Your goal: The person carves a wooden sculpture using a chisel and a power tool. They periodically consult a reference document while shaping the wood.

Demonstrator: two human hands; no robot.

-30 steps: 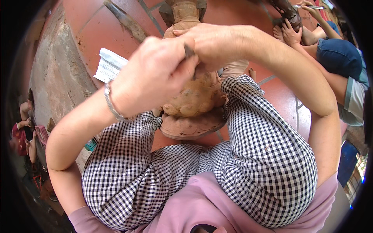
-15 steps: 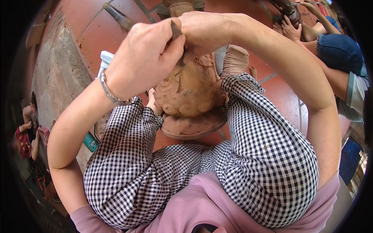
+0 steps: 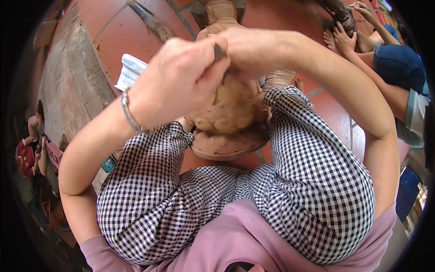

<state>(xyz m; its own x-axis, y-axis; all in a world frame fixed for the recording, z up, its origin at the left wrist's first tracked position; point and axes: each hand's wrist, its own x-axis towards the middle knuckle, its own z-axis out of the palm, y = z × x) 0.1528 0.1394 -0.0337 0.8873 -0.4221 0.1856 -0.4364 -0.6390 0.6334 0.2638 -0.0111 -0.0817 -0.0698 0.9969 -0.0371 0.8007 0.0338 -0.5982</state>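
Between my knees stands a brown carved sculpture, its surface worked in rounded relief, on a round base. My left hand, with a metal bracelet at the wrist, is closed above the sculpture. Its thumb and forefinger pinch a dark, flat blade-like tool. My right hand reaches over from the far side and meets the left hand at the tool. The right fingers are bent down and blurred, so their grip is hidden. The tool's lower end is also hard to make out against the carving.
A dark, long-handled object lies on the red tiles beyond my left hand. White printed paper is left of the sculpture. At right sits another person with hands at a dark piece. More people are far left, near a pink crate.
Both hands have shifted slightly right and nearer with the tool still in the left grip. The whole view has also moved a little, uncovering more of the paper.
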